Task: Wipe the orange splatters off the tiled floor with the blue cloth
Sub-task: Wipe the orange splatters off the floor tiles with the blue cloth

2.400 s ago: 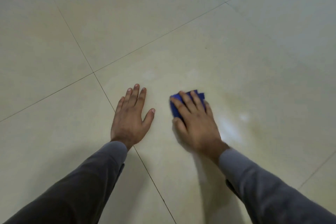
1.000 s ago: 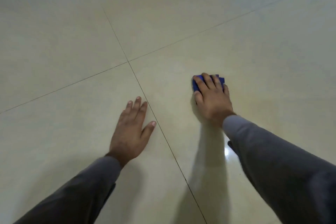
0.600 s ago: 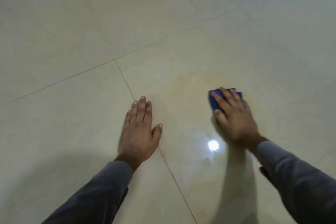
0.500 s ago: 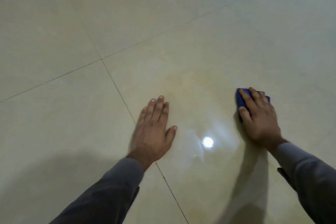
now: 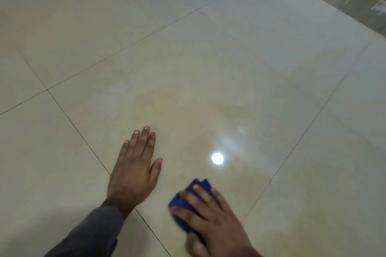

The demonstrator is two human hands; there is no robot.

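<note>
Pressing down with spread fingers, the right hand (image 5: 211,215) holds the blue cloth (image 5: 188,200) against the tiled floor (image 5: 271,69) at the lower middle of the view, the bunched cloth showing past the fingertips and thumb. Just beside it, across a bare strip of tile, the left hand (image 5: 134,169) lies flat and open, palm down, near a grout line (image 5: 79,131). A faint yellowish smear (image 5: 167,106) tints the glossy tile beyond both hands, near a bright light reflection (image 5: 217,158). A grey sleeve (image 5: 89,233) covers the left forearm.
</note>
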